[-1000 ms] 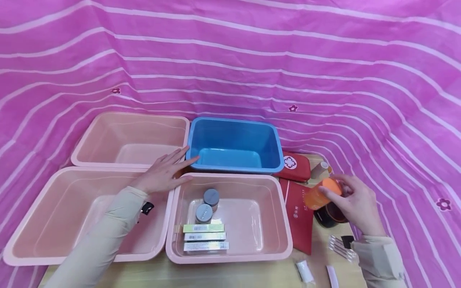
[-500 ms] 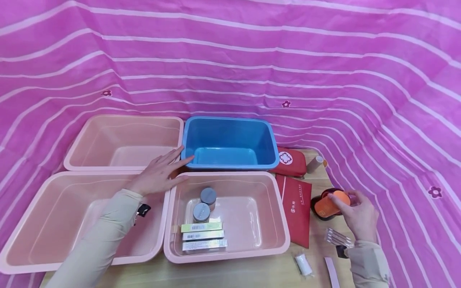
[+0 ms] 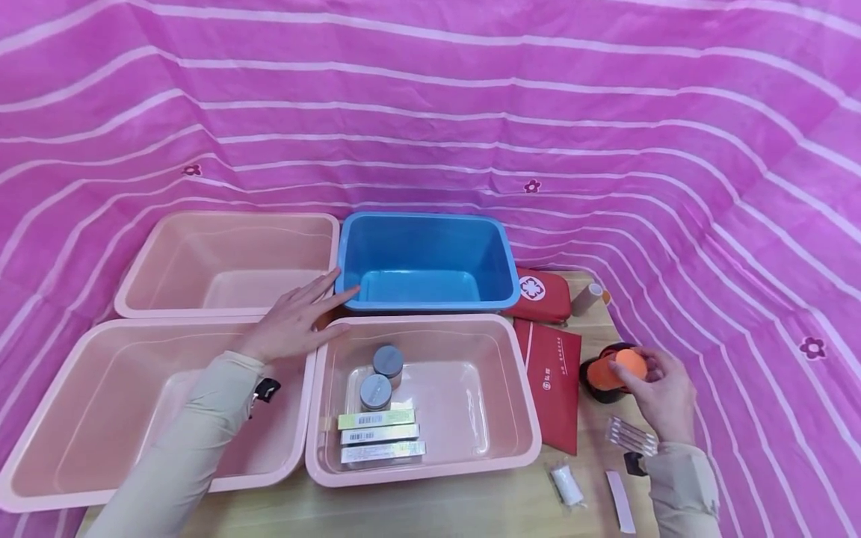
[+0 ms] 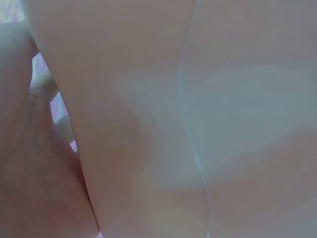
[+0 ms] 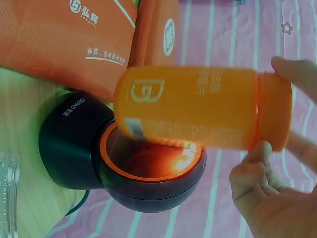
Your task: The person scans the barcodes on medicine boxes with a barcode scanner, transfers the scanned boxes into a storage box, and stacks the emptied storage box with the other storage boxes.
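My right hand (image 3: 666, 396) pinches the cap of an orange pill bottle (image 5: 193, 106) between thumb and fingers. The bottle bears a large white letter B. It lies tilted close over a round black desktop barcode scanner (image 5: 74, 144), whose window glows red in the right wrist view. In the head view the bottle (image 3: 604, 373) covers most of the scanner. My left hand (image 3: 285, 326) has its fingers extended and rests where the bin rims meet, fingertips at the corner of the blue bin (image 3: 430, 305). In the left wrist view, a pink bin wall (image 4: 133, 99) hides part of that hand.
A front pink bin (image 3: 464, 474) holds two grey-lidded jars and several slim boxes. Two more pink bins stand left. Right of the bins lie a red pouch (image 3: 548, 388), a red case (image 3: 554, 299), cotton swabs (image 3: 631, 437), a white roll (image 3: 567, 486) and a pale strip (image 3: 619, 501).
My right hand has brought the orange bottle over the scanner and turned it, so its cap faces the head camera more. The left hand stays at the rims.
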Tool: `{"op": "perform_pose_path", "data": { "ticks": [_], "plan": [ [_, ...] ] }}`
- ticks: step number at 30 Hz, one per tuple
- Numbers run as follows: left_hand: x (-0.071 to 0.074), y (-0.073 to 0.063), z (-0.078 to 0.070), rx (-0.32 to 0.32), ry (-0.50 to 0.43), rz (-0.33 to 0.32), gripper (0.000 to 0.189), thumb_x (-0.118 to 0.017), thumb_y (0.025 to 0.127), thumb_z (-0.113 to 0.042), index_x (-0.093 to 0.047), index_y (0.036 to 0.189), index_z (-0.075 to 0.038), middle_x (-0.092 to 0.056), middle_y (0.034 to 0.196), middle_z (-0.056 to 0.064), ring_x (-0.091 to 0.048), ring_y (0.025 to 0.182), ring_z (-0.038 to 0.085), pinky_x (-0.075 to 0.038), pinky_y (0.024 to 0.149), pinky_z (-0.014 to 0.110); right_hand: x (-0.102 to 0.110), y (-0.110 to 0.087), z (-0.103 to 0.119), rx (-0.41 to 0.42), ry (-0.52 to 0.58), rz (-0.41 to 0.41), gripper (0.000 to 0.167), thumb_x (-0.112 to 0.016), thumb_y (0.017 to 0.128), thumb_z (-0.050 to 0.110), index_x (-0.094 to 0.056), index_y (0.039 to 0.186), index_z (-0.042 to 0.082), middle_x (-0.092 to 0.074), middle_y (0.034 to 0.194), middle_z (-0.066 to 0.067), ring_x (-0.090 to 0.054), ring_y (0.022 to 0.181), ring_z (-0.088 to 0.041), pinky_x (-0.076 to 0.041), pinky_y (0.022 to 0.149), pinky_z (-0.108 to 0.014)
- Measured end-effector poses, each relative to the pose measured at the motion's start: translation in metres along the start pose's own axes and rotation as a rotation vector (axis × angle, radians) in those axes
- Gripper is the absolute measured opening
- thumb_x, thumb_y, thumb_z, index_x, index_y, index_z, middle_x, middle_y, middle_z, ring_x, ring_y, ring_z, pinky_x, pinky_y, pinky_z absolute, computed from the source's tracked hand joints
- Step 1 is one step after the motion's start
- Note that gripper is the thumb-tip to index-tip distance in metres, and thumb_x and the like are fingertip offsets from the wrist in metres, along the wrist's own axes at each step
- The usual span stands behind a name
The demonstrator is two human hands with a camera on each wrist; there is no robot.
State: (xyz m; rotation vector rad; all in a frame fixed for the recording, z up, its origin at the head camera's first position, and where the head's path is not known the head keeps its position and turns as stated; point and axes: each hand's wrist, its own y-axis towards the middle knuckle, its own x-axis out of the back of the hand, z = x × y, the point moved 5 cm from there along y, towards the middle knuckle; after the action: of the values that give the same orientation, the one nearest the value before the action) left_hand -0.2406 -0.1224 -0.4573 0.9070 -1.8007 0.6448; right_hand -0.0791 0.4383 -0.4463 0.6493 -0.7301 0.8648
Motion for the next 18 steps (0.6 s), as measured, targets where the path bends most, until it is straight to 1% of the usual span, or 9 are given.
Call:
{"op": "perform_pose_path", "data": {
  "ticks": [3, 6, 8, 13, 18],
  "plan": [
    [0.000, 0.000, 0.000, 0.001, -0.005, 0.003, 0.072, -0.061, 0.100, -0.048, -0.029, 0.162, -0.034, -0.009, 0.174, 0.011, -0.015, 0.158, 0.043, -0.019, 0.121, 0.071, -0.001, 0.003, 0.001, 0.091, 0.036, 0.048, 0.044, -0.087, 0.082, 0.022, -0.072, 0.120, 0.006, -0.064, 0.097, -0.007, -0.050, 0.070, 0.006, -0.041, 0.060, -0.011],
    [0.001, -0.001, 0.000, 0.002, -0.005, -0.003, 0.071, -0.061, 0.100, -0.049, -0.031, 0.162, -0.033, -0.009, 0.174, 0.012, -0.016, 0.157, 0.043, -0.020, 0.120, 0.071, -0.001, 0.008, 0.004, 0.166, 0.057, 0.090, 0.045, -0.088, 0.081, 0.017, -0.072, 0.121, 0.005, -0.063, 0.097, -0.011, -0.050, 0.069, 0.006, -0.042, 0.058, -0.011],
    [0.002, -0.001, 0.000, -0.001, -0.004, -0.008, 0.071, -0.061, 0.099, -0.049, -0.032, 0.162, -0.032, -0.010, 0.174, 0.012, -0.017, 0.157, 0.044, -0.021, 0.120, 0.071, 0.001, 0.012, 0.004, 0.203, 0.048, 0.098, 0.045, -0.088, 0.080, 0.014, -0.072, 0.121, 0.004, -0.061, 0.096, -0.013, -0.049, 0.069, 0.007, -0.040, 0.058, -0.011],
    [0.003, 0.000, -0.001, 0.003, -0.009, -0.004, 0.071, -0.061, 0.100, -0.050, -0.033, 0.162, -0.031, -0.009, 0.174, 0.012, -0.018, 0.156, 0.045, -0.021, 0.120, 0.072, 0.006, 0.017, 0.002, 0.249, -0.004, 0.109, 0.045, -0.086, 0.079, 0.012, -0.073, 0.122, 0.005, -0.058, 0.097, -0.013, -0.046, 0.070, 0.007, -0.038, 0.059, -0.012],
    [0.002, 0.001, -0.002, 0.005, -0.006, 0.002, 0.071, -0.061, 0.100, -0.050, -0.033, 0.162, -0.030, -0.009, 0.174, 0.012, -0.018, 0.156, 0.045, -0.021, 0.120, 0.071, 0.007, 0.018, 0.003, 0.262, 0.003, 0.159, 0.047, -0.084, 0.081, 0.009, -0.071, 0.125, 0.002, -0.058, 0.105, -0.016, -0.046, 0.072, 0.007, -0.039, 0.058, -0.012]
  ]
}}
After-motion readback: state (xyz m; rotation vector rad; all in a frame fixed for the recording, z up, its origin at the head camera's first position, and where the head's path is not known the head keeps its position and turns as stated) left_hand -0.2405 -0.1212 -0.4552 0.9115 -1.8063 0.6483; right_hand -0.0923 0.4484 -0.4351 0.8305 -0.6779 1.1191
